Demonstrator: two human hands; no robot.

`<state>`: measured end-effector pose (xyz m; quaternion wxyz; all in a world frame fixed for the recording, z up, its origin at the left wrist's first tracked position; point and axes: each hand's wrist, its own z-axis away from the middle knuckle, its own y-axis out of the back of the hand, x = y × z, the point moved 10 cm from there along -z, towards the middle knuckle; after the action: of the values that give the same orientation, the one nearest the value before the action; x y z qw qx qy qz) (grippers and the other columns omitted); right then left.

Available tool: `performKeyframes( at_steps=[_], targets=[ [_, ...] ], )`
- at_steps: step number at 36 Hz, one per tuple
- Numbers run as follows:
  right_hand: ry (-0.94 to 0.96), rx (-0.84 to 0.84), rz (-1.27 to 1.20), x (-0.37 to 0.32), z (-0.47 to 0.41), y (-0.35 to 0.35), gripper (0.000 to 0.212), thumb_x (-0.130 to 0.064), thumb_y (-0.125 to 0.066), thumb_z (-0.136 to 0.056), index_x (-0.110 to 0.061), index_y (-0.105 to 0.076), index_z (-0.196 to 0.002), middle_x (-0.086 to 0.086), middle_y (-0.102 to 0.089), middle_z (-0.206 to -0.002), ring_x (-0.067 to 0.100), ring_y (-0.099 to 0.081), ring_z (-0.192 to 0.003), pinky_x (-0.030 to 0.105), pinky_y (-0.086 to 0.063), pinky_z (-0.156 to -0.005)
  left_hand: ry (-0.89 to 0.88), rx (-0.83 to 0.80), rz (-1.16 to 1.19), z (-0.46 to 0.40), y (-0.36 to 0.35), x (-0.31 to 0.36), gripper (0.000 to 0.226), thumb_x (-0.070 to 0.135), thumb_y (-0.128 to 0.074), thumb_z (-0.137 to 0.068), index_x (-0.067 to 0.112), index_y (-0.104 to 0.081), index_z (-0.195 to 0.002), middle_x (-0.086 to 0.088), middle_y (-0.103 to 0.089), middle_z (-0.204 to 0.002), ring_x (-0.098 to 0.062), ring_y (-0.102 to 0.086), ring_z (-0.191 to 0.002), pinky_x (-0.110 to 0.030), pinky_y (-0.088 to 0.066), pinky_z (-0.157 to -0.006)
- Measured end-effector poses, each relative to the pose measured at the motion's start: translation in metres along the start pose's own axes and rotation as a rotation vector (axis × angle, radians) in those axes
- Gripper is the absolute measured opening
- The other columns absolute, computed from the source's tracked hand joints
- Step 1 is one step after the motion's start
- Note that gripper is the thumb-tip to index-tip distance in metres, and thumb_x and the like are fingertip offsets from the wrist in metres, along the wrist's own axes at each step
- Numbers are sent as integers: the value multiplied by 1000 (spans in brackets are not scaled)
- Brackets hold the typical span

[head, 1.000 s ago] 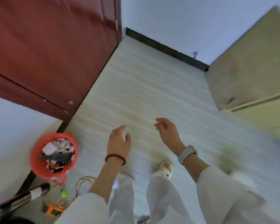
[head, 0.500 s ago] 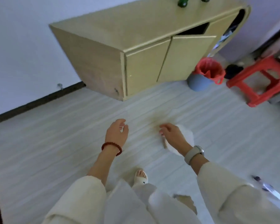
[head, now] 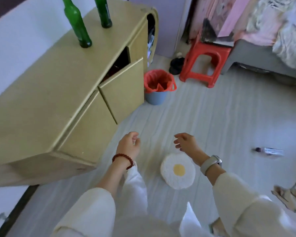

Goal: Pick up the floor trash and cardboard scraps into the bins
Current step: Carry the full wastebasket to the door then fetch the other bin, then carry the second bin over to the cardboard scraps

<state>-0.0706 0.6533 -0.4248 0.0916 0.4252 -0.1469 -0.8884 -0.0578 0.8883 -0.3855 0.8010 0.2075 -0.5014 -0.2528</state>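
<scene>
Head view: I am looking down over the floor [head: 212,117], with both arms out in front.
Left hand [head: 128,145]: fingers loosely curled, holding nothing, hanging just off the cabinet [head: 58,93] corner.
Right hand [head: 186,142]: also relaxed and empty, above the egg-shaped mat [head: 178,170]; I judge both are kept free for the next pickup.
Trash: a wrapper [head: 268,151] lies well off to the right of the floor; cardboard scraps [head: 287,197] sit near the right edge of view, closer to me.
Bin [head: 158,87]: grey-blue with a red liner, tucked against the cabinet's far end beside the red stool [head: 204,65], liner mouth open to take drops.
Other: two green bottles [head: 77,24] stand on the cabinet top.
Next: I would go right for the scraps first.
</scene>
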Motion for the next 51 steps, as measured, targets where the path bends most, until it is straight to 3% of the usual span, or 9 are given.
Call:
performKeyframes(
  at_steps=[10,20,27,29,33,37,43,46,51],
  targets=[
    [-129,126,-184,-103,-115,-6,30,-11,-35,-96,-7,-56,-118,8,-61,-96,17,-57,-74,24,-46,-67,-145,-158,-255,-196,52,83,30,11,-48,-91,6,-55,-120,-10,-60,-122,-24,-57,-110,-28,-42,-93],
    [-301,321,-319,-100,-234,55,29,-8,-36,-95,-3,-56,-115,7,-60,-86,16,-55,-67,25,-44,-61,-226,-387,-375,-347,-43,163,30,11,-47,-91,5,-54,-120,-11,-58,-123,-25,-55,-111,-33,-43,-97],
    [-370,353,-301,-101,-399,91,34,-3,-37,-92,-3,-53,-122,8,-59,-88,18,-55,-68,27,-46,-61,-213,-381,-409,-499,-113,194,38,8,-49,-88,8,-50,-126,-13,-52,-129,-25,-47,-121,-29,-33,-100],
    [-367,343,-227,-98,-453,93,36,-4,-38,-92,-6,-51,-125,9,-59,-86,22,-57,-72,32,-48,-66,-194,-372,-434,-548,-137,194,43,8,-50,-88,8,-45,-131,-13,-47,-133,-25,-42,-125,-27,-28,-102],
    [-353,324,-157,-87,-547,81,41,-4,-36,-93,-10,-42,-133,7,-55,-86,17,-51,-62,19,-46,-55,-133,-330,-455,-639,-181,184,53,7,-50,-87,7,-35,-138,-16,-37,-142,-27,-33,-133,-29,-22,-108],
    [-357,265,-57,-62,-630,52,48,-6,-37,-92,-16,-34,-139,14,-50,-127,30,-55,-108,31,-42,-87,-89,-268,-592,-723,-219,164,60,10,-50,-87,10,-27,-142,-20,-30,-144,-32,-29,-134,-38,-20,-111],
    [-341,263,27,-16,-719,13,70,-2,-40,-86,-18,-11,-148,18,-34,-138,37,-40,-122,38,-35,-99,29,-196,-778,-827,-258,94,69,19,-53,-86,22,-18,-145,-17,-20,-148,-39,-22,-134,-50,-24,-110],
    [-365,213,31,8,-742,-12,70,-2,-36,-86,-22,-10,-147,17,-35,-138,35,-42,-117,36,-37,-96,55,-187,-861,-862,-265,66,75,27,-55,-85,30,-11,-146,-15,-17,-150,-39,-21,-135,-50,-23,-109],
    [-452,216,-110,35,-748,-26,60,1,-31,-84,-25,-29,-137,15,-57,-116,36,-56,-100,32,-41,-79,1,-213,-864,-885,-270,56,64,18,-54,-84,24,-29,-143,-29,-43,-128,-45,-41,-119,-45,-33,-103]
  ],
)
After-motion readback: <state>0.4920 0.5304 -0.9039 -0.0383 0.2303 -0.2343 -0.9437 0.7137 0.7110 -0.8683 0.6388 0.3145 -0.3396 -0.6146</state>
